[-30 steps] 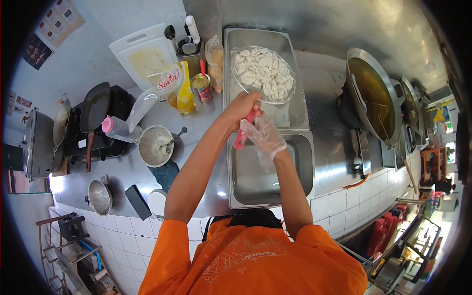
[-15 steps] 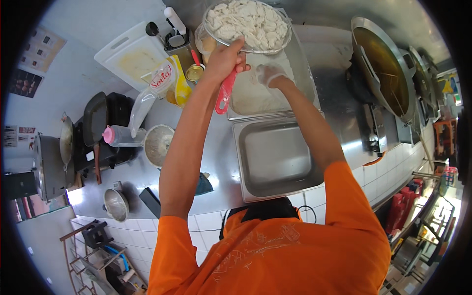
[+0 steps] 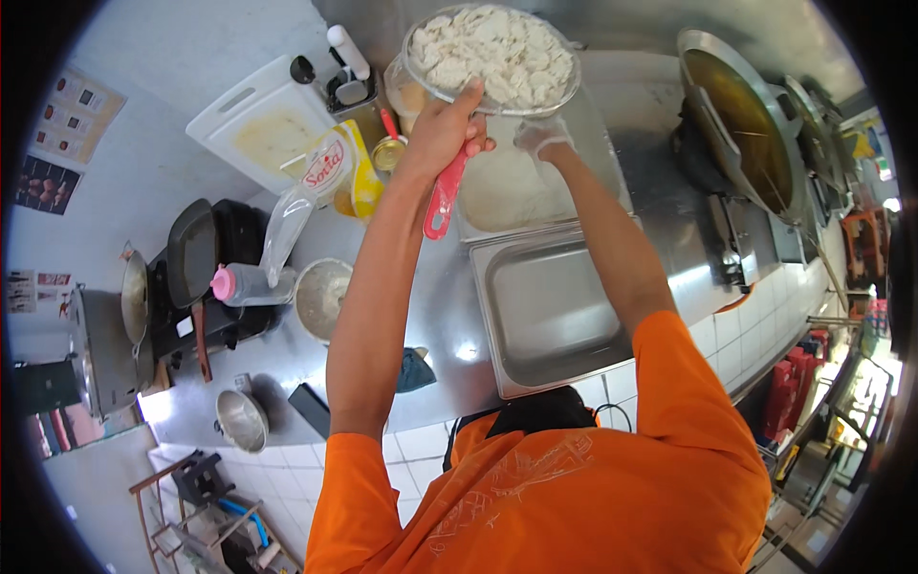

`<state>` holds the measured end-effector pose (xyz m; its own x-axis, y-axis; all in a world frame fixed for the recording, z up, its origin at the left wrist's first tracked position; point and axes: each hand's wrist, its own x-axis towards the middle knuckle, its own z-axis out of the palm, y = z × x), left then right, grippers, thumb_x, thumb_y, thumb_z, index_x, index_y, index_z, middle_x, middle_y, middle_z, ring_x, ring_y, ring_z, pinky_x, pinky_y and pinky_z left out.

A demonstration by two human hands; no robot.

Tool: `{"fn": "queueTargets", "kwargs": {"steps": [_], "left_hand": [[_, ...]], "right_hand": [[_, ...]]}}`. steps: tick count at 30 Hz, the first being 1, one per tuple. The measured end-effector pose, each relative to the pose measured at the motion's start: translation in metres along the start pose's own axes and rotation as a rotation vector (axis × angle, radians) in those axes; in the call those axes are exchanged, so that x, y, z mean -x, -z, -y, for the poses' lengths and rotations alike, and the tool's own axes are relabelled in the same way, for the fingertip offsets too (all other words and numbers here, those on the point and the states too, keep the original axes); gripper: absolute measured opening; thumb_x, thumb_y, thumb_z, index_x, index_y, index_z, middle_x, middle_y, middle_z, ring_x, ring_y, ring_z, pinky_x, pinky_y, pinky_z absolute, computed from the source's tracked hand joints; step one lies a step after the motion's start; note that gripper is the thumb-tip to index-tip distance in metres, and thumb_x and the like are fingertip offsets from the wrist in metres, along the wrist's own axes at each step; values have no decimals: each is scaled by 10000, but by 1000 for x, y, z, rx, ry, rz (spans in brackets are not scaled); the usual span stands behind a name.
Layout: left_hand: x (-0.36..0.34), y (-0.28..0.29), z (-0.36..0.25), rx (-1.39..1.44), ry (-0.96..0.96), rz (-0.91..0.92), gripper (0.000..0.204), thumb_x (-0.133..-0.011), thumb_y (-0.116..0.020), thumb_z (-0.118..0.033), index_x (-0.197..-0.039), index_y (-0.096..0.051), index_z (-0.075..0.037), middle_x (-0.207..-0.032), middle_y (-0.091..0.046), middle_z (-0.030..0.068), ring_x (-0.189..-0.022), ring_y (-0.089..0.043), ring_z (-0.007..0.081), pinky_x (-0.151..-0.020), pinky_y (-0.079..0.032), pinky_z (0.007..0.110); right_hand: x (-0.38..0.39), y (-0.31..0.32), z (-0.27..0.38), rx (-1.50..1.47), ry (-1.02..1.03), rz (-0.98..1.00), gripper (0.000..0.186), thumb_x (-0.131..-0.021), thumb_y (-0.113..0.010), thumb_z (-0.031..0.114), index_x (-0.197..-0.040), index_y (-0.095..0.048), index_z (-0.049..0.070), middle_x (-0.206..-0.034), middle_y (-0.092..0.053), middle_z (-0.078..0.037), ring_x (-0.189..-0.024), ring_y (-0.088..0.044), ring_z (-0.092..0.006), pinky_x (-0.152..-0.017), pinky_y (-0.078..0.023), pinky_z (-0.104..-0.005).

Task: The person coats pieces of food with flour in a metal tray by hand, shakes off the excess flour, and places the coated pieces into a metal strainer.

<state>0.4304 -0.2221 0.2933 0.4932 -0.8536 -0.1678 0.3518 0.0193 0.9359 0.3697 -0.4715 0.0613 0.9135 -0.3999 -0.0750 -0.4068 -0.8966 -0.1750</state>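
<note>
A round metal strainer (image 3: 575, 72) heaped with flour-coated pieces (image 3: 497, 53) is held above the far end of the counter. My left hand (image 3: 449, 134) is closed round its red handle (image 3: 443, 203), thumb up by the rim. Below and behind the strainer's near rim is my right hand (image 3: 545, 139), in a clear plastic glove, over a metal tray of white flour (image 3: 507, 196). Blur and the strainer hide its fingers. Nearer to me is a deep steel pan (image 3: 555, 306) with nothing in it, touching the flour tray.
To the right stands a large wok of oil (image 3: 741, 120). On the left are a white cutting board (image 3: 258, 124), a yellow-and-clear bag (image 3: 335, 172), a pink-capped bottle (image 3: 251, 285), a floury bowl (image 3: 320, 298) and a dark frying pan (image 3: 191, 251).
The view has shifted slightly, moving most things right and down. The strainer stays in my left hand. My gloved hand has come up closer beneath the strainer's rim.
</note>
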Motion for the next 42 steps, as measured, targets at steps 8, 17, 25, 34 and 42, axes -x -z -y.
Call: {"fn": "queueTargets", "kwargs": {"steps": [8, 17, 25, 34, 42], "left_hand": [[25, -2, 39, -52, 13, 160, 500, -1017, -539, -422, -641, -448, -106, -498, -374, -18, -421, -394, 110, -594, -491, 320], [133, -152, 64, -55, 208, 334, 520, -1012, -560, -418, -606, -420, -124, -478, -354, -34, -398, -385, 95, -547, -466, 315], [226, -330, 145, -120, 354, 626, 516, -1021, -549, -400, -598, -412, -137, -477, -347, -39, -413, -390, 85, -565, -459, 295], [289, -555, 322, -122, 504, 962, 405, -1039, -520, -377, -726, -455, -127, -513, -348, -54, -421, -362, 74, -571, -440, 292], [298, -744, 409, -225, 588, 1159, 548, -1036, -501, -433, -579, -392, -152, -467, -336, -52, -406, -376, 88, -593, -468, 305]], "right_hand": [[153, 59, 42, -2116, -329, -382, 185, -881, -576, 166, -1040, -663, 127, -1121, -652, -80, -1056, -597, -254, -900, -514, -421], [359, 85, 67, -737, -417, -996, 494, -883, -641, 280, -1290, -569, 9, -1287, -630, -134, -1193, -602, -257, -1006, -503, -389], [642, 89, -120, -2159, 105, -1504, 129, -861, -537, 122, -738, -505, 103, -679, -499, 1, -652, -538, -151, -762, -549, -389], [915, 213, -183, -1213, -797, -1002, 144, -878, -574, 137, -878, -646, 13, -738, -624, -72, -652, -625, -191, -648, -531, -320], [1065, 178, -320, -32, -886, -771, 230, -887, -661, 225, -1009, -717, 38, -905, -708, -123, -855, -676, -224, -791, -532, -344]]}}
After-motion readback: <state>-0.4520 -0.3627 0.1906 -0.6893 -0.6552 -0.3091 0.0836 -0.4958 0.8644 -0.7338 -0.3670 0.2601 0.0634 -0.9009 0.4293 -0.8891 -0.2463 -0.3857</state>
